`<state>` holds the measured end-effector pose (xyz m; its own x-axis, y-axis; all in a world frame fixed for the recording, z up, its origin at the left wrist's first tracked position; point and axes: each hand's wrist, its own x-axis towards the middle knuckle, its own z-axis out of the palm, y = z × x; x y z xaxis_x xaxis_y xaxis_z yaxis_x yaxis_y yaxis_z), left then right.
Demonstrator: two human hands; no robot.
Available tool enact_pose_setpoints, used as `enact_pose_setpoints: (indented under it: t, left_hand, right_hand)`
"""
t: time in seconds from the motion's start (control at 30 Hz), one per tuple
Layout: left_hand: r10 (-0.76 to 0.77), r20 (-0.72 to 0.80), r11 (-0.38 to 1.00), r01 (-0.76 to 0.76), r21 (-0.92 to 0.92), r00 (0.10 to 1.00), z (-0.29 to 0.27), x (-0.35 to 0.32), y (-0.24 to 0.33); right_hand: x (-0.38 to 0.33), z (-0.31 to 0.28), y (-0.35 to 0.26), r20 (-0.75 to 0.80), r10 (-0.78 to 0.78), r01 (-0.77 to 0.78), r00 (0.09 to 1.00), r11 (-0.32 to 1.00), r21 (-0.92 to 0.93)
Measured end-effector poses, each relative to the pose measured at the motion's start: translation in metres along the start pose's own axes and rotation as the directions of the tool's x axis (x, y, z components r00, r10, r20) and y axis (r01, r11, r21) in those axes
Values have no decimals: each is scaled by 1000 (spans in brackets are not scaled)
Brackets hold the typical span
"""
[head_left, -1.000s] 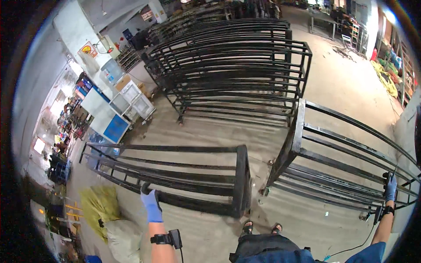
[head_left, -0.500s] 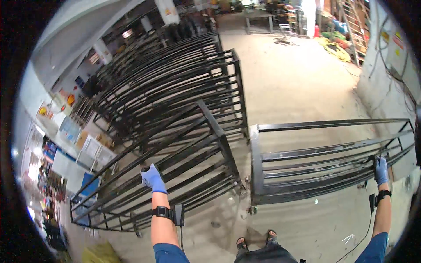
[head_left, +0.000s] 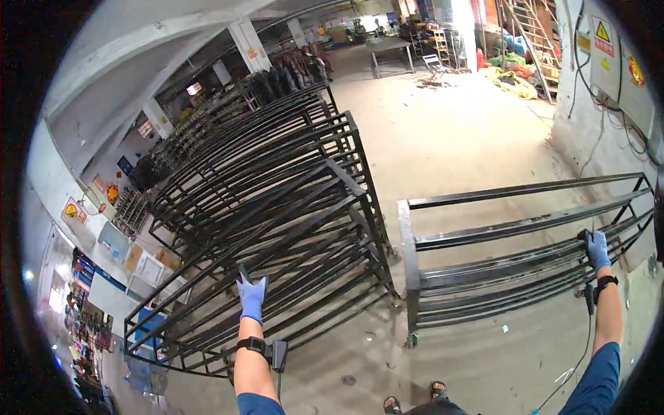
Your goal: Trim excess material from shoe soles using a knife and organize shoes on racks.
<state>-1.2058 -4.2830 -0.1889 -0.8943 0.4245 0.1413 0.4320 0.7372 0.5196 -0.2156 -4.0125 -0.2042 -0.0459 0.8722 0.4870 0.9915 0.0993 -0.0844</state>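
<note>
I wear a blue glove with dark fingers on each hand. My left hand (head_left: 252, 297) is at a long bar of a black metal rack (head_left: 351, 202) on the left. Its thumb stands apart from the fingers, which point forward; whether they touch the bar is unclear. To the right, my right hand (head_left: 597, 250) is closed over a bar of a second black metal rack (head_left: 484, 238), its fingertips partly hidden. That rack is made of long parallel bars joined by end posts. A black strap with a small dark box (head_left: 278, 356) is on my left wrist.
More black racks (head_left: 277, 155) stand close behind the left one. A wall with a warning-marked box (head_left: 605, 59) rises at the right. Far off are a table (head_left: 391, 52) and a wooden ladder (head_left: 529, 45). A cable (head_left: 574, 373) hangs from my right wrist.
The left rack has shifted away from me, closer to the racks behind it. My left hand's thumb and fingers have spread. The right hand stays on its rack; the view has tipped upward.
</note>
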Motion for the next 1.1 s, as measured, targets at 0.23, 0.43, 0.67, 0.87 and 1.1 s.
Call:
enact_pose_setpoints:
  t: [0.23, 0.43, 0.67, 0.87, 1.1]
  left_hand:
    - [142, 51, 982, -147, 121, 989, 13, 12, 29]
    - [227, 15, 973, -226, -56, 974, 58, 68, 41]
    - [505, -79, 847, -511, -149, 860, 88, 34, 90]
    - [409, 694, 652, 342, -677, 593, 104, -205, 196]
    - [448, 575, 515, 328, -792, 684, 67, -316, 259]
  right_hand:
    - [-11, 20, 48, -137, -81, 84, 987, 996, 20]
    - [-14, 11, 33, -86, 29, -28, 996, 999, 17]
    - [14, -31, -47, 56, 95, -96, 994, 995, 3]
    - [0, -29, -48, -209, 36, -15, 977, 995, 98]
    - [-1, -64, -66, -81, 37, -25, 996, 990, 137]
